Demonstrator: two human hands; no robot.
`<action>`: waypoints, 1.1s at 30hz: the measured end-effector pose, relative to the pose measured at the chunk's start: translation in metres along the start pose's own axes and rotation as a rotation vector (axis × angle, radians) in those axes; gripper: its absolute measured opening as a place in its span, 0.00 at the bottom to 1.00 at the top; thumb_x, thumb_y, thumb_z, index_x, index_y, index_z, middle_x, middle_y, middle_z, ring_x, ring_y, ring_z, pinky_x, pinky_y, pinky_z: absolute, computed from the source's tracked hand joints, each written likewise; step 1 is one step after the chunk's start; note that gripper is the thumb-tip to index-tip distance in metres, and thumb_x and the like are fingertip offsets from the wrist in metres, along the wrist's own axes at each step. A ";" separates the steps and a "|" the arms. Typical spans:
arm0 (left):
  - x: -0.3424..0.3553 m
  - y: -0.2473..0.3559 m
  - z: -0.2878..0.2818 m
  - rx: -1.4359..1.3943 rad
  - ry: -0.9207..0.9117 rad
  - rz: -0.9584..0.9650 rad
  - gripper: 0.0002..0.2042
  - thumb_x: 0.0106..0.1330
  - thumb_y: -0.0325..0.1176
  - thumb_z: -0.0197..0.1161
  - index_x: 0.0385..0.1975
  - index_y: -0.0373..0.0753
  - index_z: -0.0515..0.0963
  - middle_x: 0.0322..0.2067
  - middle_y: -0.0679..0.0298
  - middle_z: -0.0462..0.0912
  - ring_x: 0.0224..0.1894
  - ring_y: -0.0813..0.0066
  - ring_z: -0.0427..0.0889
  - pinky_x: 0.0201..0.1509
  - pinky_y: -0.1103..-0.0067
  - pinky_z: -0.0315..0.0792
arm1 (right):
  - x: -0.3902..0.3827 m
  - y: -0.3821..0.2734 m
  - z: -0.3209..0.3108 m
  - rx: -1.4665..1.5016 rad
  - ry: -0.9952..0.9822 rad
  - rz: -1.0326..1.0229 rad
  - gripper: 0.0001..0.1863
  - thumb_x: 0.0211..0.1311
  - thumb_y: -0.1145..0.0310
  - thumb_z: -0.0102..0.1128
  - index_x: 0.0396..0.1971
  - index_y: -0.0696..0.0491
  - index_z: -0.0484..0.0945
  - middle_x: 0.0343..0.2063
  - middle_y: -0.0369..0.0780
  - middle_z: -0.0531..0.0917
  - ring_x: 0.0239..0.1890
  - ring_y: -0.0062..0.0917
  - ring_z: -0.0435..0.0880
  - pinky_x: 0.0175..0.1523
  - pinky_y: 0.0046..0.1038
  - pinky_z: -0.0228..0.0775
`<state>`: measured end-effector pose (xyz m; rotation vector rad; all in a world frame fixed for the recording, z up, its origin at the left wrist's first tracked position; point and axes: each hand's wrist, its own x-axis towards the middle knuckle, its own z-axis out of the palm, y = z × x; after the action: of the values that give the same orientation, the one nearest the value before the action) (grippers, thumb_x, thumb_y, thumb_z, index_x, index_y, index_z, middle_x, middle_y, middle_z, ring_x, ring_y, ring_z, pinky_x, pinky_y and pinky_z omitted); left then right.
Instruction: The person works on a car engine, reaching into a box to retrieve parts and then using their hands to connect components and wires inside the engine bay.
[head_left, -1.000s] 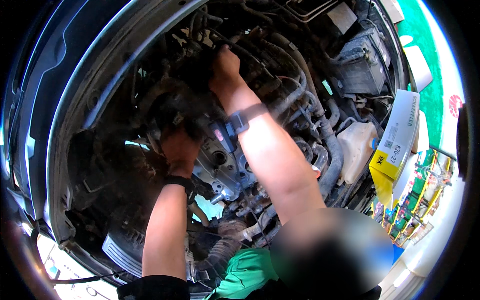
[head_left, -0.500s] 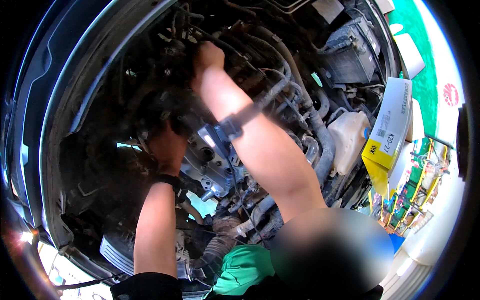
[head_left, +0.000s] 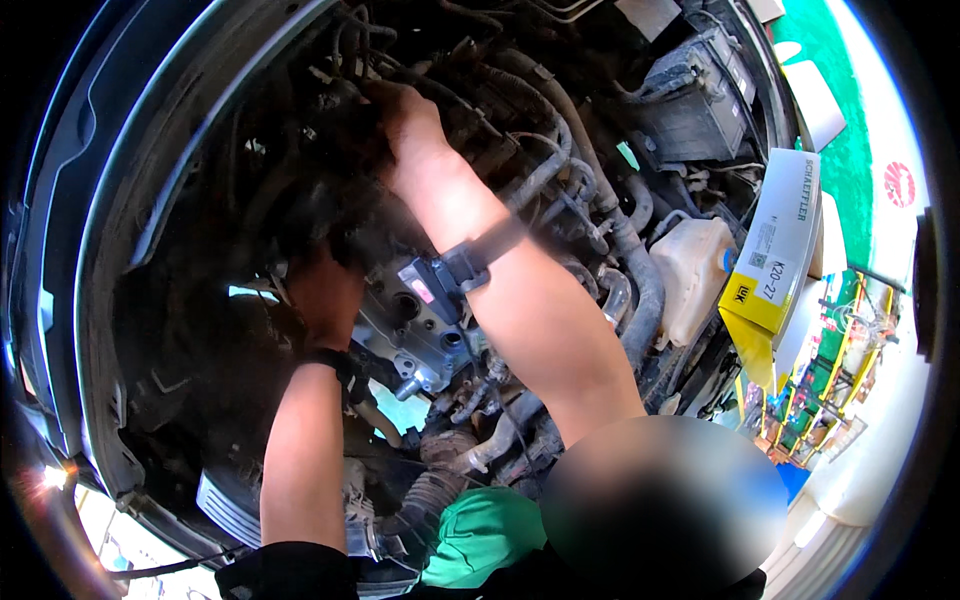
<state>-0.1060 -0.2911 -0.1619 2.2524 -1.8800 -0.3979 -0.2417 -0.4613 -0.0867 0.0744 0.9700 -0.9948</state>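
Note:
Deep in the engine bay, my left hand (head_left: 325, 290) reaches into dark shadow beside the grey metal engine casting (head_left: 420, 335). Its fingers cannot be made out. Farther in, my right hand (head_left: 405, 112) bends at the wrist near dark hoses and fittings (head_left: 350, 90). The fingertips are lost among these parts, so whatever they touch is hidden. A black strap circles each wrist, and the right one carries a small box-shaped device (head_left: 430, 285) with a cable.
To the right are a battery (head_left: 695, 105), a whitish plastic reservoir (head_left: 690, 275) and a white-and-yellow carton (head_left: 775, 255). Thick hoses (head_left: 640, 270) run between the reservoir and my right arm. A ribbed duct (head_left: 430, 490) and green cloth (head_left: 485, 540) lie nearest me. The bodywork edge (head_left: 170, 190) curves along the left.
My right hand has shifted slightly left and turned at the wrist. The left hand stays in nearly the same spot, and the whole view has moved a little.

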 end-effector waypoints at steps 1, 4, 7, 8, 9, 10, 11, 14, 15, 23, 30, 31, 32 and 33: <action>-0.001 0.009 0.001 0.054 -0.080 -0.015 0.32 0.58 0.40 0.68 0.64 0.39 0.69 0.50 0.44 0.81 0.50 0.44 0.81 0.54 0.56 0.74 | 0.000 0.002 -0.008 -0.004 0.019 -0.007 0.09 0.63 0.71 0.56 0.29 0.61 0.80 0.28 0.46 0.82 0.29 0.36 0.84 0.37 0.40 0.81; 0.002 0.007 -0.002 0.089 -0.133 -0.069 0.28 0.60 0.42 0.65 0.60 0.39 0.72 0.49 0.45 0.81 0.50 0.45 0.80 0.55 0.58 0.73 | -0.008 0.021 0.001 -0.126 -0.106 -0.062 0.07 0.58 0.75 0.61 0.32 0.65 0.80 0.28 0.46 0.84 0.30 0.35 0.85 0.37 0.35 0.81; 0.000 0.001 0.004 0.032 -0.040 -0.020 0.24 0.61 0.45 0.62 0.55 0.41 0.75 0.48 0.46 0.82 0.50 0.47 0.80 0.55 0.59 0.73 | 0.032 0.032 -0.030 -0.533 -0.083 -0.288 0.09 0.53 0.80 0.64 0.34 0.68 0.81 0.30 0.48 0.86 0.30 0.35 0.87 0.35 0.33 0.81; 0.000 0.024 0.025 -0.052 0.023 0.090 0.23 0.60 0.45 0.62 0.54 0.41 0.76 0.47 0.46 0.82 0.49 0.46 0.80 0.54 0.59 0.73 | 0.070 0.023 -0.077 -0.871 0.051 -0.494 0.10 0.50 0.82 0.65 0.35 0.69 0.82 0.31 0.50 0.86 0.29 0.35 0.88 0.34 0.32 0.81; -0.001 -0.001 0.023 0.001 0.030 0.060 0.23 0.60 0.45 0.62 0.54 0.41 0.76 0.47 0.46 0.82 0.49 0.46 0.80 0.54 0.59 0.73 | 0.060 0.036 -0.050 -0.844 0.004 -0.463 0.10 0.50 0.82 0.65 0.35 0.69 0.82 0.31 0.50 0.86 0.29 0.35 0.88 0.34 0.32 0.81; -0.001 -0.023 0.021 0.168 0.043 0.116 0.23 0.60 0.46 0.62 0.52 0.41 0.77 0.47 0.47 0.82 0.49 0.47 0.80 0.54 0.59 0.73 | 0.048 0.037 -0.029 -0.559 -0.090 -0.307 0.10 0.50 0.83 0.65 0.34 0.69 0.82 0.31 0.50 0.87 0.28 0.35 0.88 0.33 0.32 0.81; -0.003 -0.020 0.027 0.280 0.041 0.196 0.22 0.60 0.47 0.62 0.51 0.41 0.78 0.46 0.48 0.82 0.48 0.47 0.81 0.54 0.59 0.74 | 0.046 0.030 -0.031 -0.672 -0.083 -0.374 0.11 0.50 0.81 0.66 0.34 0.69 0.82 0.32 0.50 0.87 0.28 0.35 0.88 0.33 0.31 0.81; 0.000 0.010 -0.001 0.149 -0.060 -0.018 0.22 0.60 0.47 0.62 0.51 0.41 0.78 0.47 0.47 0.81 0.48 0.46 0.80 0.54 0.58 0.74 | 0.023 0.016 -0.015 -1.152 -0.002 -0.448 0.15 0.49 0.74 0.70 0.34 0.70 0.81 0.33 0.51 0.87 0.28 0.37 0.88 0.35 0.32 0.80; 0.002 0.010 -0.001 0.142 -0.054 -0.015 0.22 0.60 0.47 0.62 0.51 0.41 0.78 0.47 0.47 0.81 0.48 0.46 0.80 0.54 0.58 0.74 | 0.010 0.008 -0.004 -1.412 0.063 -0.400 0.18 0.50 0.69 0.71 0.34 0.69 0.81 0.33 0.52 0.86 0.31 0.39 0.88 0.38 0.33 0.80; 0.001 0.004 0.003 0.141 -0.009 0.002 0.31 0.59 0.48 0.65 0.63 0.46 0.71 0.53 0.46 0.80 0.49 0.44 0.80 0.59 0.56 0.70 | -0.023 0.015 -0.009 -1.827 0.243 -0.964 0.37 0.60 0.44 0.62 0.64 0.49 0.67 0.40 0.53 0.83 0.45 0.47 0.82 0.52 0.43 0.72; -0.001 0.010 0.000 0.058 0.092 0.061 0.26 0.57 0.44 0.66 0.55 0.41 0.74 0.46 0.46 0.81 0.48 0.46 0.80 0.54 0.60 0.74 | -0.007 -0.004 -0.014 -2.152 0.019 -1.678 0.22 0.67 0.55 0.56 0.60 0.37 0.75 0.46 0.52 0.81 0.51 0.49 0.78 0.58 0.44 0.68; -0.002 0.011 -0.001 0.039 0.075 0.032 0.25 0.56 0.43 0.66 0.53 0.41 0.75 0.45 0.46 0.82 0.48 0.47 0.81 0.54 0.60 0.74 | 0.004 -0.006 -0.014 -2.143 0.009 -1.671 0.22 0.67 0.55 0.56 0.60 0.37 0.75 0.46 0.52 0.81 0.51 0.49 0.78 0.58 0.44 0.68; 0.000 0.010 -0.002 0.030 0.072 0.014 0.24 0.56 0.42 0.67 0.52 0.41 0.76 0.45 0.47 0.82 0.48 0.47 0.81 0.54 0.60 0.75 | 0.011 -0.012 -0.010 -2.222 -0.256 -1.232 0.21 0.68 0.56 0.54 0.61 0.37 0.75 0.45 0.51 0.83 0.50 0.48 0.80 0.58 0.43 0.69; 0.002 0.011 -0.003 0.022 0.068 -0.002 0.23 0.56 0.42 0.67 0.52 0.41 0.76 0.44 0.47 0.82 0.47 0.47 0.81 0.54 0.60 0.75 | 0.020 -0.019 -0.009 -2.227 -0.495 -0.786 0.21 0.69 0.58 0.53 0.61 0.38 0.74 0.43 0.49 0.84 0.48 0.46 0.81 0.57 0.42 0.71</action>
<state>-0.1149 -0.2947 -0.1560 2.2519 -1.8572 -0.2982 -0.2580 -0.4816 -0.0995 -2.3793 1.1375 -0.0493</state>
